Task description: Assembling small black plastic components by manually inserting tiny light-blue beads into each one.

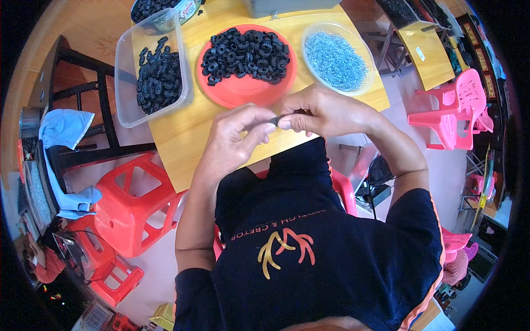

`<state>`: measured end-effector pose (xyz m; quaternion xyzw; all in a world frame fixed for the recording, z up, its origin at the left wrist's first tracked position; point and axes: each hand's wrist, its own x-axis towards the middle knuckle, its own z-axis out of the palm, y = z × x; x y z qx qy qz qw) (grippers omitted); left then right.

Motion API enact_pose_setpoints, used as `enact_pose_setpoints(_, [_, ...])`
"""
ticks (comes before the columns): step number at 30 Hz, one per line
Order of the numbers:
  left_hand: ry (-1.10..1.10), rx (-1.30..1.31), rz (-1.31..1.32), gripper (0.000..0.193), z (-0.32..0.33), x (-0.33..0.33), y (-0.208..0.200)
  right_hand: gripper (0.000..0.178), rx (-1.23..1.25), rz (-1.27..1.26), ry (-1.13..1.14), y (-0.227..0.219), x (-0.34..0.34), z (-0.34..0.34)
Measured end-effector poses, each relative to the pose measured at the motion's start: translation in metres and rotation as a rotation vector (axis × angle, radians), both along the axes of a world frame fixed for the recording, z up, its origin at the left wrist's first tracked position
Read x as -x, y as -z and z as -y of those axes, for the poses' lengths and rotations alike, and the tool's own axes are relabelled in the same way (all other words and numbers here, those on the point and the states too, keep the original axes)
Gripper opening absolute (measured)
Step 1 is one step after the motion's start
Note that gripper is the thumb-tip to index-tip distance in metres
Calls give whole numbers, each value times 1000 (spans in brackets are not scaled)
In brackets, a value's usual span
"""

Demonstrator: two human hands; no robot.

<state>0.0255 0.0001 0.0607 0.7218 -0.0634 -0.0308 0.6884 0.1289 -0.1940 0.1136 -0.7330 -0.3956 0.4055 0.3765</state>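
Over the table's near edge, my left hand (232, 138) and my right hand (323, 113) meet fingertip to fingertip. Both pinch one small black piece (276, 119), mostly covered by the fingers, so its exact kind cannot be made out. Just beyond them lies a red round plate (237, 94) with a heap of small black ring-like plastic parts (245, 55). To its left, a clear rectangular tub (126, 83) holds joined-looking black parts (160, 80). On the right, a clear round tub (369, 83) is filled with tiny shiny bluish pieces (337, 60), possibly springs.
The wooden table (185, 149) also bears a decorated tin (187, 10) of black parts and a grey box (290, 6) at the far side. Red stools (130, 204) stand at left, by a black metal frame (105, 105) with a blue cloth (66, 127). Pink chairs (455, 110) stand right.
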Motion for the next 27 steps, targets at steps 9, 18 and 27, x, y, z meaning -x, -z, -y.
enact_pose_setpoints(9, [-2,76,-44,8,-1,-1,1,32,-5,112,-49,-4,2,2])
enact_pose_setpoints(18, [-9,60,-59,8,-1,-3,-3,24,-39,204,-6,-1,6,-4])
enact_pose_setpoints(27, [-112,-281,144,12,5,-8,4,13,-95,545,-17,20,5,-7])
